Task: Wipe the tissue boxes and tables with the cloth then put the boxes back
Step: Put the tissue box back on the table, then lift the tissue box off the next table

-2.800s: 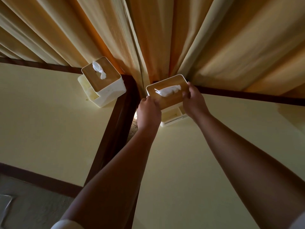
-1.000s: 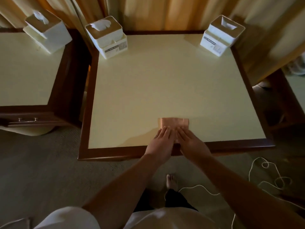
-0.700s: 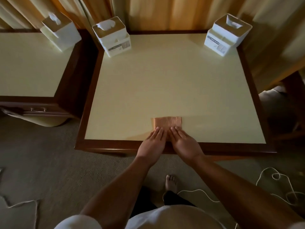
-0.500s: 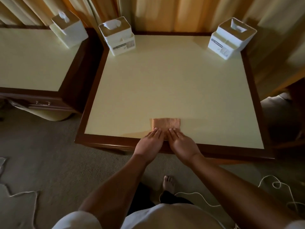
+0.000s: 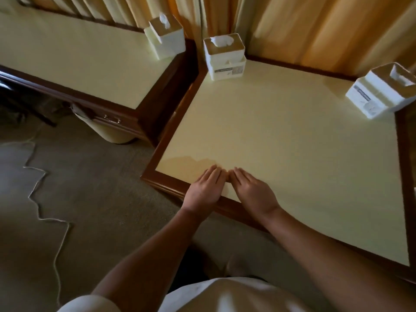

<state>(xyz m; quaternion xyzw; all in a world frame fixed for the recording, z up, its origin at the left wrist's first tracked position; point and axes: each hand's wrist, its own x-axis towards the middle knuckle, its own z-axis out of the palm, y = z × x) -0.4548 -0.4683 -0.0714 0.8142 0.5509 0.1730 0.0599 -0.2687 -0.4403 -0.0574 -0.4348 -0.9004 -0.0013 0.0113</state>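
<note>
Left hand (image 5: 206,190) and right hand (image 5: 252,192) lay flat on the table (image 5: 292,136) at its 6 o'clock edge, fingers straight and gripping nothing; the cloth was not visible, probably under the palms. Even pressure and overlapping strokes toward 12 o'clock would likely serve best. Open surface ran ahead, but a tissue box (image 5: 224,57) sat at the 11 o'clock corner and a second box (image 5: 380,91) at 2 o'clock, both near the rim.

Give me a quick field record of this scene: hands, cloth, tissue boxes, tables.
left hand: flat, fingers straight, on near table's front edge
right hand: flat beside it, fingertips nearly meeting
cloth: not visible, perhaps under the hands
boxes: left box on left table; middle box and right box at near table's far corners
floor: carpet, loose cord
</note>
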